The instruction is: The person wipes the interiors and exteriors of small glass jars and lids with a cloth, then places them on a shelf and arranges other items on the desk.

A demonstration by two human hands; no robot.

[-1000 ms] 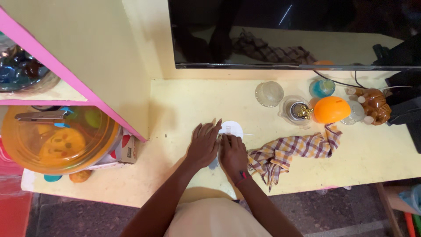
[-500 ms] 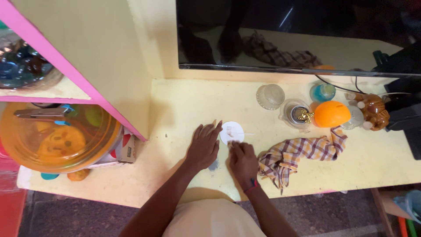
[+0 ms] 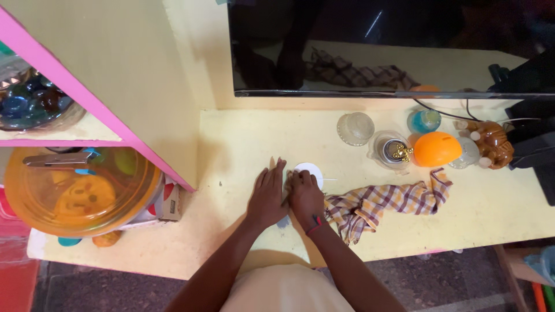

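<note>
Since the frame half a second earlier, the right hand (image 3: 305,197) has moved forward and to the left, so that it now covers the lower part of the small white round disc (image 3: 310,170) and lies against the left hand (image 3: 267,195). The checked brown-and-cream cloth (image 3: 386,200) has shifted with it and now lies more stretched out.

Left hand: flat on the pale yellow tabletop (image 3: 243,138), palm down, fingers (image 3: 278,172) extended and held close together, gripping nothing. Its fingertips lie just left of the disc.

Right hand: palm down on the disc's near edge, fingers bent and pressed onto it. Whether they pinch the disc or only press on it cannot be told. A red-and-black band circles the wrist. The cloth begins just right of this hand.

Disc position: on the tabletop, near its middle, between the two hands' fingertips, with only the far half visible.

Surroundings: behind the cloth stand an orange egg-shaped plastic container (image 3: 436,148), a clear glass jar with a gold-coloured lid (image 3: 391,148), a ribbed clear glass bowl (image 3: 355,127) and a brown ceramic figure (image 3: 491,141). A dark flat screen (image 3: 393,46) stands at the back. To the left, a pink-edged shelf unit (image 3: 87,98) holds a round orange transparent lidded tub (image 3: 78,190).
</note>
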